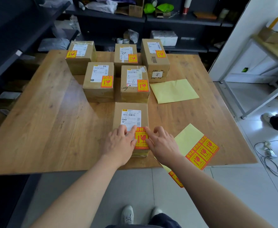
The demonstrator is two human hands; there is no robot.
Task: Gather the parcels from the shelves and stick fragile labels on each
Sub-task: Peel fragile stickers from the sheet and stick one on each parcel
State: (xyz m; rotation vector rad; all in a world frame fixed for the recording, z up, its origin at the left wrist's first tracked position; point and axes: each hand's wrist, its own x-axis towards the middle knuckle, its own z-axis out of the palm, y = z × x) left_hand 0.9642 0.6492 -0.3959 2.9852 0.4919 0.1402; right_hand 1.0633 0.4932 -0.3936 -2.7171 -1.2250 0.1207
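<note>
A brown parcel (130, 112) with a white shipping label lies on the wooden table (52, 129) near its front edge. An orange and yellow fragile label (141, 138) lies on its near right corner. My left hand (120, 143) presses flat on the parcel top, fingertips at the label's left edge. My right hand (163, 143) touches the label's right edge with spread fingers. Several other parcels (98, 81) stand farther back, each with a fragile label on top. A label sheet (200, 148) with several labels lies right of my right hand.
An empty yellow backing sheet (174, 91) lies at the right of the table. Dark shelves (135, 18) with bags and boxes run behind and to the left. Another person's shoes (273, 117) and a cable (270, 153) are on the floor at the right.
</note>
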